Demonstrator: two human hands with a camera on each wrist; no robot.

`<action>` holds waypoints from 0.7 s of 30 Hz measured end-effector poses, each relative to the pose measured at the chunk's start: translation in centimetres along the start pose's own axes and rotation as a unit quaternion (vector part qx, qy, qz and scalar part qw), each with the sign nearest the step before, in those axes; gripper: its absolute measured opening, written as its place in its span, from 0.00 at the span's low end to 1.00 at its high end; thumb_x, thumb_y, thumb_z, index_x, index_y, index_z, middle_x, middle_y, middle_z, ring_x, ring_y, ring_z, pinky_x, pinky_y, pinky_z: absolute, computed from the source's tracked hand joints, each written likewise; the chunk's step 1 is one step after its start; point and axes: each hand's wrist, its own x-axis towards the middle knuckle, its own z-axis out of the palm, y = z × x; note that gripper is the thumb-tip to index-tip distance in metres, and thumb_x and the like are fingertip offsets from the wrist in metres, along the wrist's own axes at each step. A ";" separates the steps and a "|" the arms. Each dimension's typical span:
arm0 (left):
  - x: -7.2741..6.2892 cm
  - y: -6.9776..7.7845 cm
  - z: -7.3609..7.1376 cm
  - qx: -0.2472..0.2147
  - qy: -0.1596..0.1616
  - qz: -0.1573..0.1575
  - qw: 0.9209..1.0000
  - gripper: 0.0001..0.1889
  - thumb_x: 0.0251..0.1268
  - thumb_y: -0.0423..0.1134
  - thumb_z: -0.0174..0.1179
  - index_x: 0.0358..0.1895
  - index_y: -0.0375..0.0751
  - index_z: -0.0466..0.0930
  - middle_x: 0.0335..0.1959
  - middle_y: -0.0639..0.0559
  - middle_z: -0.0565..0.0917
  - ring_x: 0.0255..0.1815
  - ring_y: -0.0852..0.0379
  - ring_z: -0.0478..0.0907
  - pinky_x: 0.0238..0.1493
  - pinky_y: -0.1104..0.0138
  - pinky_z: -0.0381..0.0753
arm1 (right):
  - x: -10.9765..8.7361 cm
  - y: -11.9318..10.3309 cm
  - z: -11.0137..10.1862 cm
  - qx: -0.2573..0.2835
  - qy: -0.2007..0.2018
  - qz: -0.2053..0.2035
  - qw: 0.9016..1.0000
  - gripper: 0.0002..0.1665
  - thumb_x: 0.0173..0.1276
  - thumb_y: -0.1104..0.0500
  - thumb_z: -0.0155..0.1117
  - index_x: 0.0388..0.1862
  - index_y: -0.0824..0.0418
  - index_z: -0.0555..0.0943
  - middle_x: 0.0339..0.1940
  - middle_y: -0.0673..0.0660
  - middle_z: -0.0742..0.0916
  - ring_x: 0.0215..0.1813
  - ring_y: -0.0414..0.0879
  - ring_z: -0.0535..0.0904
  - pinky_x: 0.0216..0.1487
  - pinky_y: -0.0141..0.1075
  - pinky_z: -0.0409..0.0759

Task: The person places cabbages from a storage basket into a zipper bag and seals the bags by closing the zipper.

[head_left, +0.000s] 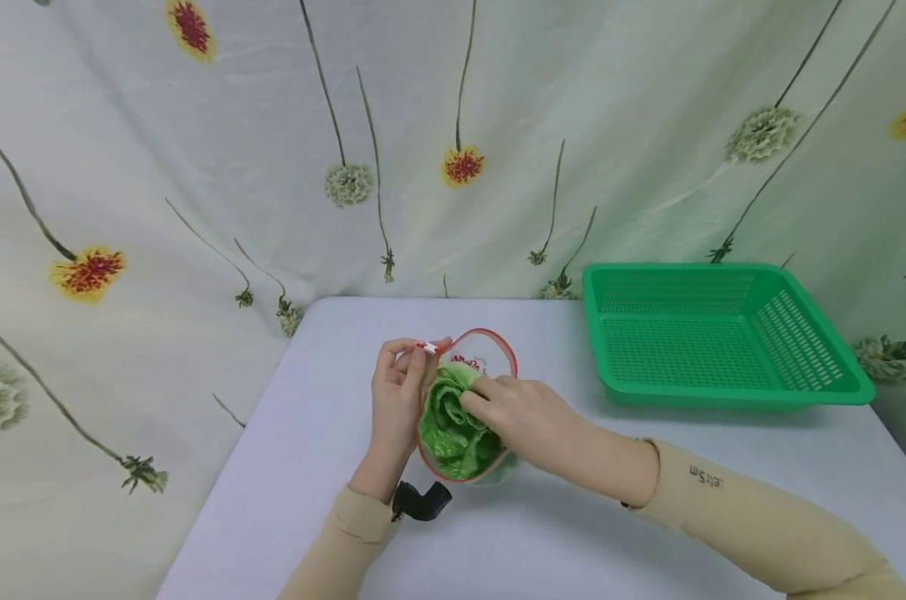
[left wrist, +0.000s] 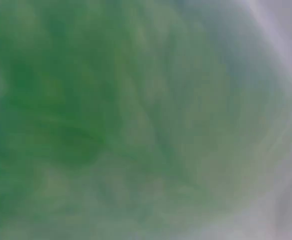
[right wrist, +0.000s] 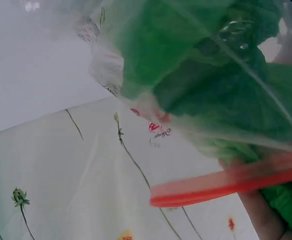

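Note:
A clear zip bag (right wrist: 108, 70) with a red zip rim (head_left: 503, 343) stands open-mouthed near the table's middle. Green leafy lettuce (head_left: 448, 425) fills its opening, and more green shows through the plastic in the right wrist view. My left hand (head_left: 402, 392) pinches the rim at its upper left, by the white slider (head_left: 427, 347). With curled fingers my right hand (head_left: 531, 417) grips the lettuce at the right side of the mouth; its fingertips are partly hidden among the leaves. Blurred green lettuce (left wrist: 70, 110) behind plastic takes up most of the left wrist view.
A green plastic basket (head_left: 723, 398) with perforated sides stands at the back right of the white table (head_left: 287, 467). Behind the table hangs a flower-printed cloth (head_left: 437, 242). A black wrist camera mount (head_left: 421, 502) sits at my left wrist, below the bag.

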 end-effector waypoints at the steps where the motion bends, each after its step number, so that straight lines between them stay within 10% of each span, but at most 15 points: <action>1: 0.2 -0.1 -0.1 0.017 0.002 0.000 1.000 0.02 0.78 0.38 0.48 0.46 0.48 0.70 0.45 0.58 0.88 0.54 0.61 0.83 0.52 0.73 0.82 | 0.0 0.3 0.1 0.010 -0.018 0.004 1.000 0.19 0.51 0.72 0.75 0.37 0.59 0.77 0.32 0.52 0.83 0.28 0.44 0.81 0.26 0.32 0.80; 4: 0.5 -0.3 -0.5 0.048 0.001 0.005 0.999 0.02 0.78 0.38 0.47 0.46 0.48 0.68 0.44 0.58 0.88 0.55 0.59 0.83 0.60 0.69 0.79 | -0.2 1.1 0.0 0.045 -0.025 0.008 0.999 0.23 0.46 0.73 0.77 0.36 0.58 0.75 0.32 0.51 0.83 0.30 0.44 0.81 0.28 0.32 0.80; 8: 0.9 -0.3 -1.2 0.100 -0.002 0.030 0.995 0.03 0.79 0.42 0.47 0.48 0.49 0.67 0.44 0.59 0.88 0.54 0.59 0.82 0.64 0.69 0.74 | -0.8 1.3 0.1 0.068 0.062 -0.012 0.996 0.26 0.41 0.78 0.74 0.35 0.59 0.74 0.36 0.51 0.85 0.35 0.44 0.83 0.32 0.31 0.82; 11: 0.9 -0.3 -1.5 0.115 -0.018 0.022 0.993 0.03 0.79 0.42 0.46 0.48 0.51 0.66 0.43 0.61 0.89 0.41 0.64 0.83 0.49 0.72 0.79 | -1.0 1.2 0.6 0.065 0.101 -0.022 0.993 0.22 0.45 0.80 0.69 0.35 0.60 0.75 0.37 0.51 0.85 0.34 0.43 0.82 0.31 0.29 0.81; 16: 0.5 -0.7 -1.4 0.085 -0.023 0.002 0.996 0.02 0.79 0.40 0.45 0.48 0.52 0.66 0.40 0.61 0.88 0.35 0.66 0.83 0.42 0.75 0.81 | -0.1 1.4 1.8 0.065 0.024 0.034 0.997 0.19 0.50 0.77 0.69 0.35 0.60 0.74 0.29 0.51 0.82 0.26 0.42 0.76 0.23 0.29 0.73; 21: 0.5 -1.1 -0.8 0.081 -0.025 0.041 0.996 0.02 0.80 0.40 0.45 0.48 0.49 0.66 0.43 0.59 0.89 0.52 0.59 0.84 0.62 0.68 0.77 | 1.3 1.2 2.1 0.056 -0.054 0.107 0.991 0.14 0.55 0.73 0.68 0.39 0.61 0.77 0.27 0.54 0.83 0.24 0.47 0.79 0.22 0.36 0.78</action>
